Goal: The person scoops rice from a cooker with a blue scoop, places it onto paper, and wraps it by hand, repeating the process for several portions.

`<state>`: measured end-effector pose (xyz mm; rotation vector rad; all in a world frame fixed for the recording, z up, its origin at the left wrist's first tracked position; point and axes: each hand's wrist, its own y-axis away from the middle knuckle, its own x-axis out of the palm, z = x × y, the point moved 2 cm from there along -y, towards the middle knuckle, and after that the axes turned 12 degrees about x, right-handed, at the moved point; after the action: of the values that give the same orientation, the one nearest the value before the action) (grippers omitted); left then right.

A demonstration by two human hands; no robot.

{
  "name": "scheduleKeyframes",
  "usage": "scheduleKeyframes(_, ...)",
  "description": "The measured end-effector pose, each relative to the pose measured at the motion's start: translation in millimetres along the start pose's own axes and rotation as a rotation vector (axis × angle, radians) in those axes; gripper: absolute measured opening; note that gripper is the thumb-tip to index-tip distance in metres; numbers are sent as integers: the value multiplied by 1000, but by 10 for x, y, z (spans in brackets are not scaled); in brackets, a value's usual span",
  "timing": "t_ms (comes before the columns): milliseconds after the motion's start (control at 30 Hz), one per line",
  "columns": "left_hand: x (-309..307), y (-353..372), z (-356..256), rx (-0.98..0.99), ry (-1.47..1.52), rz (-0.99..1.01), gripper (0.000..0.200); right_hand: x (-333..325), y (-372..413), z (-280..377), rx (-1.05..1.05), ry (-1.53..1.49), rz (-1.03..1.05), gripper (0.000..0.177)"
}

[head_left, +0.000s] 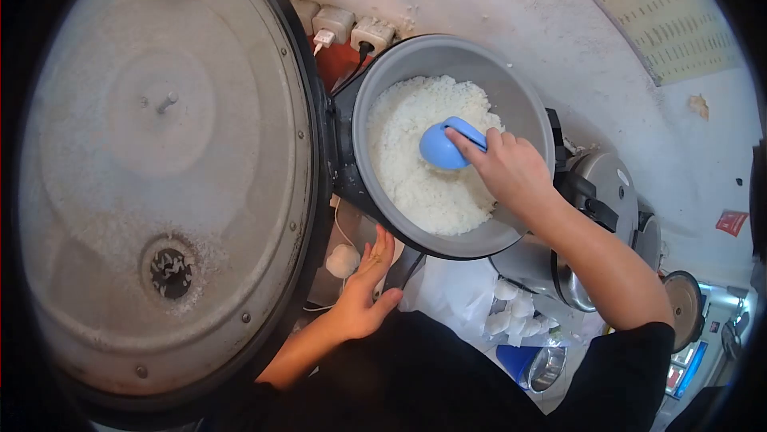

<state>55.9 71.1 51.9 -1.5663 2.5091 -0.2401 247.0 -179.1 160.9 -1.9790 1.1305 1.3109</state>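
My right hand (515,168) reaches into the rice cooker's grey pot (523,116), fingers closed round the handle of a blue plastic scoop (441,148). The scoop is just over the white cooked rice (407,184), with its rounded side toward me. The rice is heaped toward the pot's left side. Lower down, my left hand (367,296) is open, fingers outstretched and fingertips close to the cooker's outer rim. It holds nothing.
The cooker's big raised lid (176,184) fills the left side, with rice grains stuck around its vent. Plugged wall sockets (351,28) sit behind. A metal pot (603,180) stands at the right. Below lie white bags (447,288) and a blue container (515,360).
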Motion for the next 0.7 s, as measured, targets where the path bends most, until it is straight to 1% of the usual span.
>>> scheduleKeyframes(67,-54,6,13,-7,-2,-6,89,-4,-59,-132,218,-36,61,66)
scheduleKeyframes(100,-91,0,30,-5,26,10,88,-86,-90,-237,367,-52,203,68)
scheduleKeyframes(133,-91,16,27,-5,54,27,87,-81,-128,-288,349,-47,202,68)
scheduleKeyframes(200,-65,8,-6,-3,55,9,86,30,-132,-471,610,-149,469,66)
scheduleKeyframes(267,-42,-14,-6,11,54,6,85,326,-109,-429,625,-181,474,64)
scheduleKeyframes(333,-9,23,45,4,59,-31,83,471,-156,-216,470,-344,494,60)
scheduleKeyframes(367,-21,13,47,8,59,-35,83,511,-161,-182,467,-340,491,60)
scheduleKeyframes(433,-50,16,48,9,72,-13,82,542,-182,-40,277,-584,459,58)
scheduleKeyframes(467,-57,28,45,5,68,-15,82,456,-171,68,273,-588,458,58)
scheduleKeyframes(533,-61,24,56,-5,68,-8,81,174,-87,290,-1,-675,464,58)
scheduleKeyframes(667,-77,0,19,-16,96,-29,79,-243,124,88,-73,-648,479,60)
scheduleKeyframes(700,-69,5,25,-16,99,-27,78,-315,216,49,-63,-640,492,60)
